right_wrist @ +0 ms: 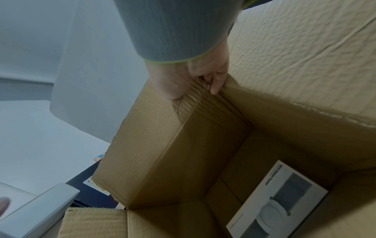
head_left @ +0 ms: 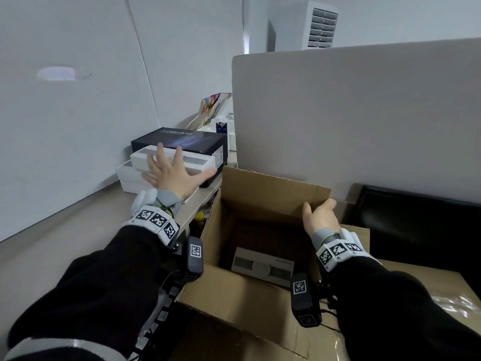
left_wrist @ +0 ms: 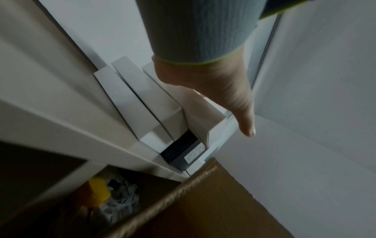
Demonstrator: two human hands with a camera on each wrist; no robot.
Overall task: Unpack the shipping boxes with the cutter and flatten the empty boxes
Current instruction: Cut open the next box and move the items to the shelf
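Cardboard shipping box (head_left: 260,303) stands open nearest, one white product box (head_left: 263,267) lying on its floor. Right hand (head_left: 321,216) grips the box's far flap (head_left: 276,194), fingers curled over its edge. Beyond, left hand (head_left: 173,175) hovers with fingers spread and holding nothing over stacked white boxes (head_left: 135,173) beside a black box (head_left: 187,142).

Left hand (head_left: 175,175) spreads flat over white boxes (head_left: 145,170) left of the open cardboard box (head_left: 260,204); right hand (head_left: 321,214) grips its flap.

Soft, even light; wrist views dim, blurred, edge-warped.
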